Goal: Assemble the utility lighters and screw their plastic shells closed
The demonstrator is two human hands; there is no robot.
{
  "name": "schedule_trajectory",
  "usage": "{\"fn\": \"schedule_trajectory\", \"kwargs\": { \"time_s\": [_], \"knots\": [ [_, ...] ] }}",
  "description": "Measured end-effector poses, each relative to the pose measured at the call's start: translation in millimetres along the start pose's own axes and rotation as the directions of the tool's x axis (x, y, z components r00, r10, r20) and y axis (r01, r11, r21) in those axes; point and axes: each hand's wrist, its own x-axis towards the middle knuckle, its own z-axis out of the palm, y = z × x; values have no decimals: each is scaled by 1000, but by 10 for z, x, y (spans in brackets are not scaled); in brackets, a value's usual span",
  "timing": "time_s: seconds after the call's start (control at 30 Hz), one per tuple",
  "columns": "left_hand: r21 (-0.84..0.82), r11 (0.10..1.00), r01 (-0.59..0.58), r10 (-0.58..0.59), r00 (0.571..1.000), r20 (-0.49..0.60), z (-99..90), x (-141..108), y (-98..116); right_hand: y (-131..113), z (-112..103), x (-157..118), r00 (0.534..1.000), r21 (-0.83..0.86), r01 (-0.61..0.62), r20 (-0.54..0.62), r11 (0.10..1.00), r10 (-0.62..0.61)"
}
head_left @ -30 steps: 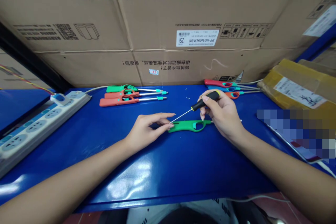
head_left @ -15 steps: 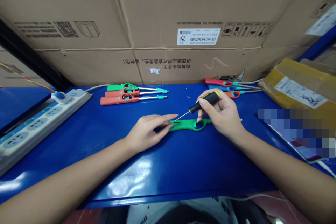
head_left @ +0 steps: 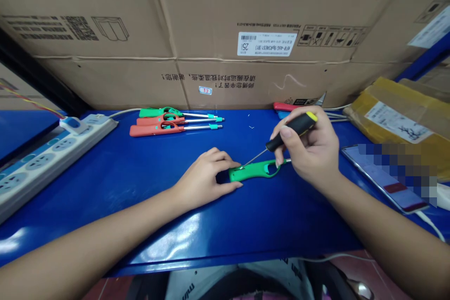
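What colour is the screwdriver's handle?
Black with a yellow end, on the screwdriver in the right hand, head view.

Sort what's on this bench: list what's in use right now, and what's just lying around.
In use:
left hand, steadying the green lighter
right hand, holding the screwdriver

Lying around:
three lighters
power strip
phone
yellow parcel
cardboard boxes

Phone [head_left: 383,176] partly pixelated; right hand [head_left: 312,150] hides lighter nozzle.

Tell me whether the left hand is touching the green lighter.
Touching. The head view shows the left hand gripping the butt end of the green lighter, fingers wrapped against it.
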Motion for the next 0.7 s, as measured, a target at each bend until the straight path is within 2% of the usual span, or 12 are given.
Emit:
{"fn": "schedule_trajectory", "kwargs": {
  "time_s": [0.2, 0.4, 0.7],
  "knots": [
    [-12, 999, -44, 44, 998, 34, 103, -36, 159, -58, 61, -95, 1000, -65, 31, 8, 997, -30],
    [-30, 999, -44, 44, 999, 14, 110, -32, 116, 33, 73, -113, 998, -94, 36, 63, 995, -30],
    [-55, 996, -69, 70, 997, 13, 127, -26, 96, 58, 59, -116, 997, -83, 23, 79, 996, -16]
  ]
}}
